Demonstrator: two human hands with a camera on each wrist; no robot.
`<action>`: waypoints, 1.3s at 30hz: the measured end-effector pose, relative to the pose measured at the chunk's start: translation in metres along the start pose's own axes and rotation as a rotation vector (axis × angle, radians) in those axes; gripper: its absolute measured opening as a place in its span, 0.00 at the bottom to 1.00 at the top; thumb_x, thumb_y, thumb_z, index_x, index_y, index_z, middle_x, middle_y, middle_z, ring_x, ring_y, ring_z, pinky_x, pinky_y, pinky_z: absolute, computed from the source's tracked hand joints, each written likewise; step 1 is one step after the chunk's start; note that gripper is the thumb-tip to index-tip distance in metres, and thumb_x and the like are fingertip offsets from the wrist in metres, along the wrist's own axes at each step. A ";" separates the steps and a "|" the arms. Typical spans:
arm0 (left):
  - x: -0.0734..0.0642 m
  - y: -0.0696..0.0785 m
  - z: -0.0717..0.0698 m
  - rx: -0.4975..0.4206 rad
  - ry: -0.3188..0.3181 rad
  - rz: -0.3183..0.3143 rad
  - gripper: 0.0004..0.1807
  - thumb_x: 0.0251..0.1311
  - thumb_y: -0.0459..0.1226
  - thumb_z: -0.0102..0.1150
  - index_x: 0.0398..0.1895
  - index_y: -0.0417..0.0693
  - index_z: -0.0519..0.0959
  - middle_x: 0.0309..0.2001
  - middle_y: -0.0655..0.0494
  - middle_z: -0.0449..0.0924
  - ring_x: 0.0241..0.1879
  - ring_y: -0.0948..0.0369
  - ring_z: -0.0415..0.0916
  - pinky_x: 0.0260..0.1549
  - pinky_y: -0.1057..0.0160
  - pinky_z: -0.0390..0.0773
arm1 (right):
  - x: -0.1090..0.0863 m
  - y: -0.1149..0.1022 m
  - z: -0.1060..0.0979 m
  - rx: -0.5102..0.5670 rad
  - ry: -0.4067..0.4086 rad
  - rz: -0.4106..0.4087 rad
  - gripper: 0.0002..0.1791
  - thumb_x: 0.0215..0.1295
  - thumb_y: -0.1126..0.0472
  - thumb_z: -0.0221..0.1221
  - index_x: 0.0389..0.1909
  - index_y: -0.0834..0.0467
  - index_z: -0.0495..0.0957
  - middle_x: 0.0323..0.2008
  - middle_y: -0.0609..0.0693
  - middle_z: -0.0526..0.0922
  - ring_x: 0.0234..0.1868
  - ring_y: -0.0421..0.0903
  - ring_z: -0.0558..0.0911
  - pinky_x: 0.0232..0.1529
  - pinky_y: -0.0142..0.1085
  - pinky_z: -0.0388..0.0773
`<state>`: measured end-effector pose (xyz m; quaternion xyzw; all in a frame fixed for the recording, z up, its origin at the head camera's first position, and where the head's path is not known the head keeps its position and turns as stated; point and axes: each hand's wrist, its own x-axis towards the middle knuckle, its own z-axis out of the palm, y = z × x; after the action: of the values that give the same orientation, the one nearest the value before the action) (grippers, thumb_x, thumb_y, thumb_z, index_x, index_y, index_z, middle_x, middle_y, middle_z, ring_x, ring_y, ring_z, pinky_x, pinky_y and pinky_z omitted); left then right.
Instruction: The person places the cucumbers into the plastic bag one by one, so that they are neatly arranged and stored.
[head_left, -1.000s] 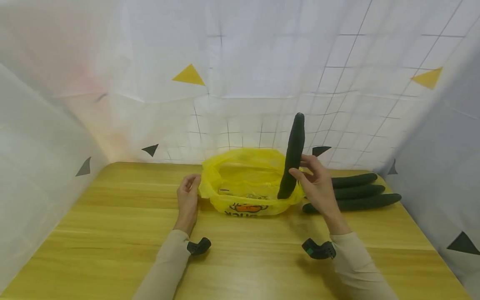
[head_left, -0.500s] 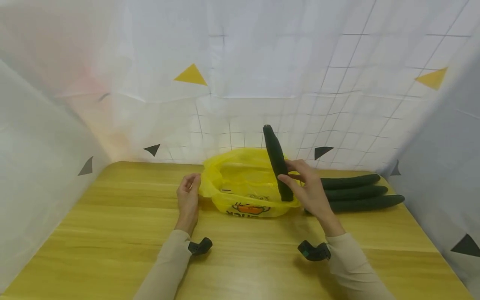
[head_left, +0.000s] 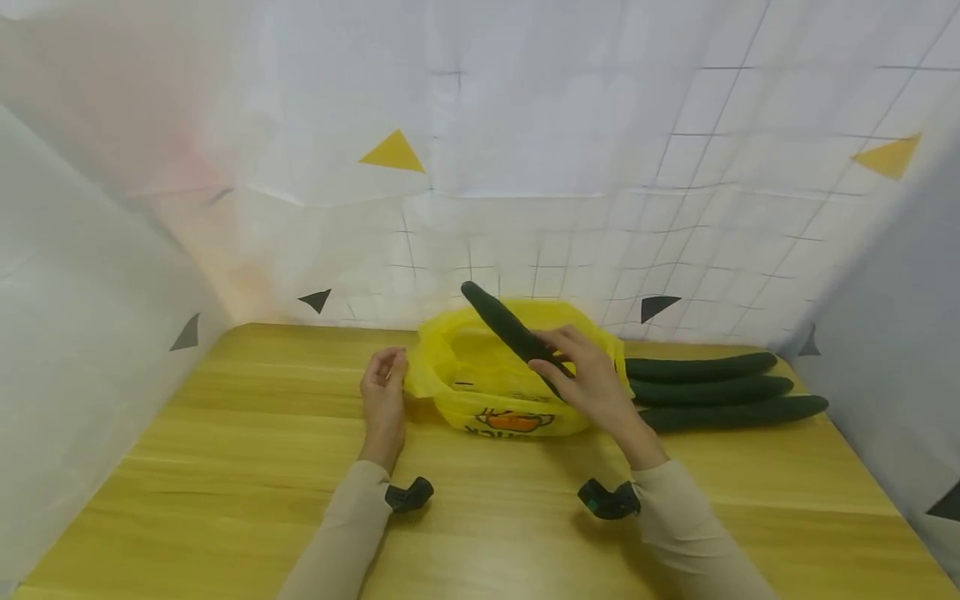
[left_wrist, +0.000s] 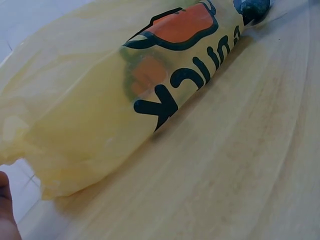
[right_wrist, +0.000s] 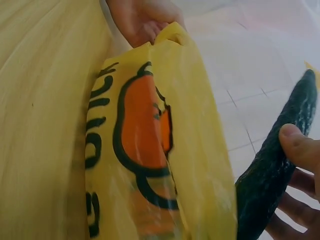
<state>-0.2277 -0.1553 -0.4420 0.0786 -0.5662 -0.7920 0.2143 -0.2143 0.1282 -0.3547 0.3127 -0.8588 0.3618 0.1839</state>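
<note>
One long, dark green cucumber (head_left: 510, 331) slants toward the upper left over the yellow plastic bag (head_left: 456, 408) mid-frame. The nearer right hand (head_left: 592, 379) grips its low end; the left hand (head_left: 384, 400) pinches the bag's left edge.

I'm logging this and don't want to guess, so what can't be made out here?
Head view: left ends of the lying cucumbers, behind the bag and right hand.
Right wrist view: lower end of the held cucumber, cut off by the bottom edge.
Left wrist view: most of the left hand, past the left edge.
</note>
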 end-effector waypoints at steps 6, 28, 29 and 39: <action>-0.002 0.002 0.004 -0.020 -0.003 0.005 0.15 0.63 0.40 0.57 0.48 0.39 0.74 0.52 0.38 0.72 0.46 0.63 0.74 0.46 0.73 0.75 | 0.002 -0.002 0.006 -0.044 -0.065 -0.004 0.22 0.63 0.56 0.61 0.57 0.54 0.75 0.43 0.48 0.78 0.38 0.42 0.77 0.40 0.37 0.78; -0.001 0.003 0.006 0.417 -0.333 0.088 0.18 0.67 0.51 0.50 0.43 0.45 0.76 0.41 0.50 0.79 0.41 0.60 0.73 0.46 0.64 0.71 | 0.004 0.002 0.009 -0.041 -0.124 0.082 0.21 0.65 0.54 0.59 0.57 0.55 0.75 0.44 0.48 0.77 0.36 0.43 0.75 0.39 0.39 0.74; -0.001 0.002 0.005 0.417 -0.350 0.072 0.17 0.66 0.50 0.52 0.44 0.45 0.76 0.40 0.51 0.79 0.41 0.61 0.73 0.45 0.65 0.71 | 0.004 0.002 0.009 -0.042 -0.122 0.079 0.21 0.65 0.54 0.59 0.57 0.55 0.75 0.44 0.48 0.77 0.37 0.43 0.75 0.40 0.39 0.75; 0.010 -0.003 -0.005 0.281 -0.211 -0.045 0.16 0.61 0.45 0.60 0.42 0.41 0.78 0.34 0.64 0.81 0.38 0.65 0.74 0.42 0.71 0.72 | 0.007 0.003 0.012 -0.050 -0.133 0.040 0.21 0.64 0.53 0.60 0.56 0.56 0.75 0.45 0.50 0.78 0.42 0.46 0.78 0.44 0.43 0.77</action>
<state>-0.2356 -0.1633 -0.4459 0.0369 -0.6890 -0.7134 0.1229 -0.2227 0.1180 -0.3601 0.3139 -0.8840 0.3223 0.1269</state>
